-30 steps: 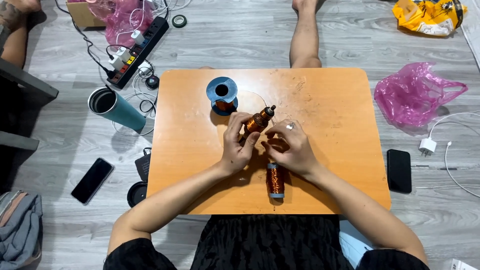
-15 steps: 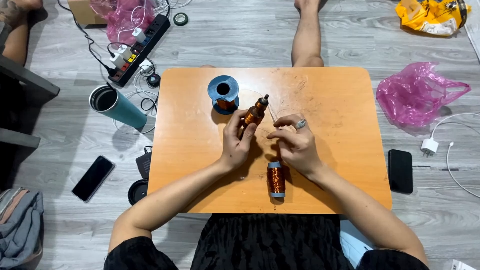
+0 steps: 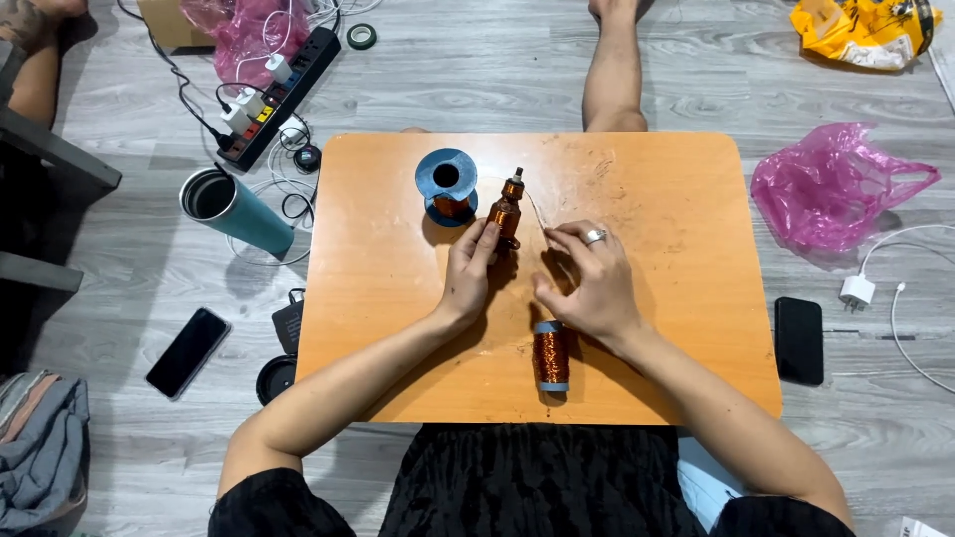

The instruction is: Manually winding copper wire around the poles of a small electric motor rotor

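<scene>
Three copper wire spools (image 3: 550,356); left grip (image 3: 468,276) around one (image 3: 506,211), right grip (image 3: 587,283) pinching wire (image 3: 538,221).

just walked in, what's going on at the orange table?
A person sits at a low orange table. The left hand holds a small copper-wound coil upright on the tabletop, while the right hand pinches a thin wire running to it. A spool of copper wire lies by the right wrist, and a blue-flanged spool stands behind the coil. Phones, a power strip and bags lie on the floor around.
</scene>
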